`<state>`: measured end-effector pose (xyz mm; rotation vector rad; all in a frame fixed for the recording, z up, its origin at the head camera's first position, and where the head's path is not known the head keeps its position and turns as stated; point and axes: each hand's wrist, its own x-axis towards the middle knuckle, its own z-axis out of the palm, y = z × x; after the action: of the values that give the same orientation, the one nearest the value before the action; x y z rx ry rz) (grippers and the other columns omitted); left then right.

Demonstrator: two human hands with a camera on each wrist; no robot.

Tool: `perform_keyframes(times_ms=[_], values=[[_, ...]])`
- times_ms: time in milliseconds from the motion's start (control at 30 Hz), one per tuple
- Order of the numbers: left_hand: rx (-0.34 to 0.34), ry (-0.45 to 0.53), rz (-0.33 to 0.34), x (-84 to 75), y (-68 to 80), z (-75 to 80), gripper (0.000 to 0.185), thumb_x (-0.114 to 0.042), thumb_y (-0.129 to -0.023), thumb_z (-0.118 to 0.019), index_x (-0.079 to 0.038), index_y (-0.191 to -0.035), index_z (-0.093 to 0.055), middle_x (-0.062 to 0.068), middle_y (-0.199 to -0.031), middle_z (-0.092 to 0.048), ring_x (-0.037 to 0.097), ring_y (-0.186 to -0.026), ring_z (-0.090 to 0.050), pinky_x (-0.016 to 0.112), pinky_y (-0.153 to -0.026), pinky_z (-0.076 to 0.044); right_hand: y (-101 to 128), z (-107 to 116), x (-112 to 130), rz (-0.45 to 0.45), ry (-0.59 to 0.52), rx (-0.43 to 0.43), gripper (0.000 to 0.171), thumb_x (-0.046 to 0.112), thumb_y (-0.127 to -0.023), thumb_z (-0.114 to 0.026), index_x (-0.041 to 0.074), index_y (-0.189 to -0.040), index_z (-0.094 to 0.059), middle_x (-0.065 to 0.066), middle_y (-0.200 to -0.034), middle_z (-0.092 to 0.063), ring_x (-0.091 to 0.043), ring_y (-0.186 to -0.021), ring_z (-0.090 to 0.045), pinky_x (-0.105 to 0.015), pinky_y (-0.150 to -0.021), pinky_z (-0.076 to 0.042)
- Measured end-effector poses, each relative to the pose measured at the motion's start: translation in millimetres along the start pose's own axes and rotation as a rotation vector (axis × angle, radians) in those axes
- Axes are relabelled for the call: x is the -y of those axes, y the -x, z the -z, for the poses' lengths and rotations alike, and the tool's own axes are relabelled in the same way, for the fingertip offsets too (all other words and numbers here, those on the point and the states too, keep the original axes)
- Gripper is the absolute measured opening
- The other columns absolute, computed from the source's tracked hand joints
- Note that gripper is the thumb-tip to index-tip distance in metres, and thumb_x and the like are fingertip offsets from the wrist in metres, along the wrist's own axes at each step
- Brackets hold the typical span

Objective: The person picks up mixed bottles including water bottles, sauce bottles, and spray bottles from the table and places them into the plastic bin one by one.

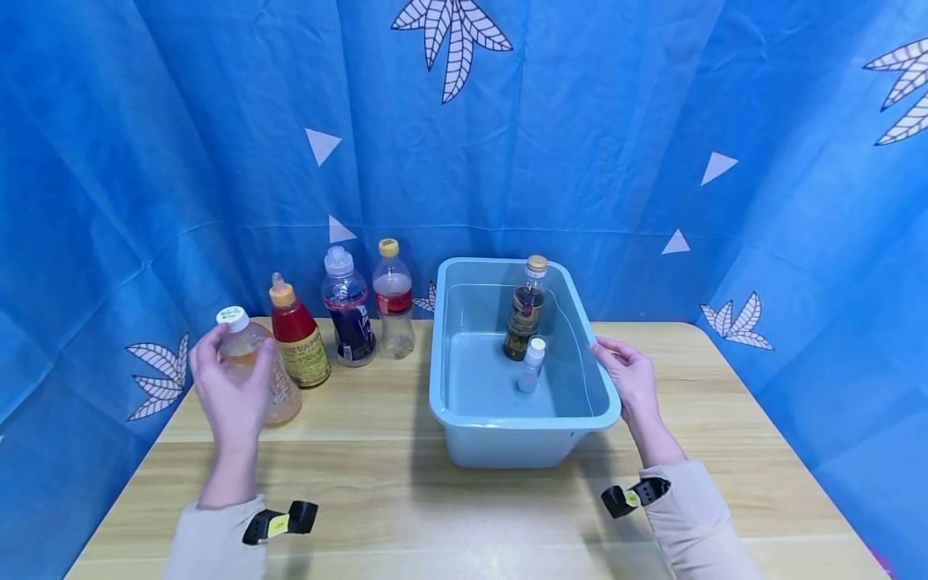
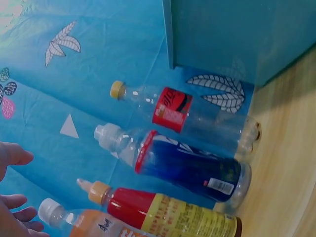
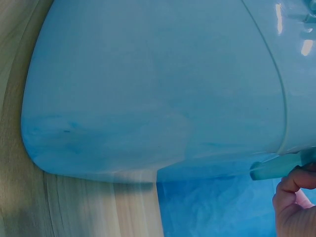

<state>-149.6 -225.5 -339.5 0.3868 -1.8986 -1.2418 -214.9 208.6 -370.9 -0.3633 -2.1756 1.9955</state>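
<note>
My left hand (image 1: 234, 393) is spread beside a clear bottle with a white cap and orange label (image 1: 283, 395). In the left wrist view, its fingers (image 2: 15, 201) are apart from that bottle's cap (image 2: 48, 211). On the right, my right hand (image 1: 629, 377) pinches the right rim of a light blue plastic basin (image 1: 500, 445). The right wrist view shows curled fingers (image 3: 291, 190) at that rim, partly cut off. Inside the basin stand a dark glass bottle with a gold cap (image 1: 527, 310) and a small white-capped bottle (image 1: 531, 370).
A red sauce bottle with a yellow label (image 1: 303, 346), a blue-labelled drink bottle (image 1: 350, 318) and a red-labelled cola bottle (image 1: 394, 302) stand left of the basin. Behind the wooden table (image 1: 348, 499) hangs a blue patterned curtain (image 1: 594, 121).
</note>
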Motion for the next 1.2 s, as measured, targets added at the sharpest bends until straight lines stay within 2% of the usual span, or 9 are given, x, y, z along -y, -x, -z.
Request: perform_keyframes(times_ms=[167,400,633,767,933,1200], values=[[-0.002,-0.027,0.009,5.6,-8.2,2.0,0.058,-0.019,-0.080,-0.065,0.002,-0.128,-0.040,0.015,-0.127,-0.040,0.024,-0.118,-0.035,0.034,-0.100,-0.027,-1,0,0,-0.001,-0.010,0.004,0.046,0.023,-0.083,-0.063,-0.004,-0.118,-0.052,0.011,-0.073,-0.062,-0.004,-0.069,-0.061,-0.019,-0.063,-0.050],[0.041,-0.071,0.062,11.5,-19.5,2.7,0.064,-0.026,-0.082,-0.062,-0.004,-0.135,-0.033,0.011,-0.136,-0.035,0.021,-0.125,-0.028,0.033,-0.104,-0.020,-1,-1,0,0.014,-0.032,-0.005,0.045,0.018,-0.083,-0.064,-0.008,-0.117,-0.052,0.012,-0.068,-0.062,-0.004,-0.065,-0.060,-0.019,-0.060,-0.050],[0.059,-0.106,0.058,20.8,-28.5,1.7,0.064,-0.028,-0.084,-0.060,-0.005,-0.136,-0.032,0.012,-0.138,-0.033,0.021,-0.127,-0.028,0.033,-0.105,-0.018,-2,-2,-1,0.018,-0.027,-0.023,0.043,0.018,-0.082,-0.064,-0.008,-0.116,-0.053,0.013,-0.067,-0.062,-0.002,-0.065,-0.060,-0.018,-0.059,-0.050],[0.074,-0.116,0.093,24.4,-33.3,1.1,0.062,-0.030,-0.086,-0.057,-0.008,-0.137,-0.031,0.008,-0.139,-0.032,0.019,-0.128,-0.025,0.032,-0.105,-0.016,-3,-2,-1,0.018,-0.004,-0.021,0.044,0.020,-0.081,-0.065,-0.006,-0.116,-0.054,0.012,-0.067,-0.061,-0.002,-0.064,-0.060,-0.018,-0.059,-0.049],[0.082,-0.091,0.140,27.6,-37.3,0.2,0.058,-0.029,-0.087,-0.055,-0.011,-0.136,-0.033,0.006,-0.139,-0.033,0.018,-0.128,-0.027,0.032,-0.104,-0.020,-3,-2,-1,0.022,0.017,-0.022,0.044,0.021,-0.081,-0.065,-0.004,-0.116,-0.055,0.011,-0.067,-0.061,-0.003,-0.062,-0.059,-0.018,-0.057,-0.049],[0.082,-0.082,0.149,29.5,-40.7,-2.2,0.049,-0.028,-0.087,-0.056,-0.014,-0.132,-0.042,0.006,-0.132,-0.044,0.019,-0.120,-0.040,0.034,-0.101,-0.028,-4,-1,-1,0.020,0.008,-0.015,0.044,0.020,-0.082,-0.065,-0.005,-0.115,-0.054,0.010,-0.067,-0.061,-0.003,-0.062,-0.059,-0.018,-0.058,-0.049]])
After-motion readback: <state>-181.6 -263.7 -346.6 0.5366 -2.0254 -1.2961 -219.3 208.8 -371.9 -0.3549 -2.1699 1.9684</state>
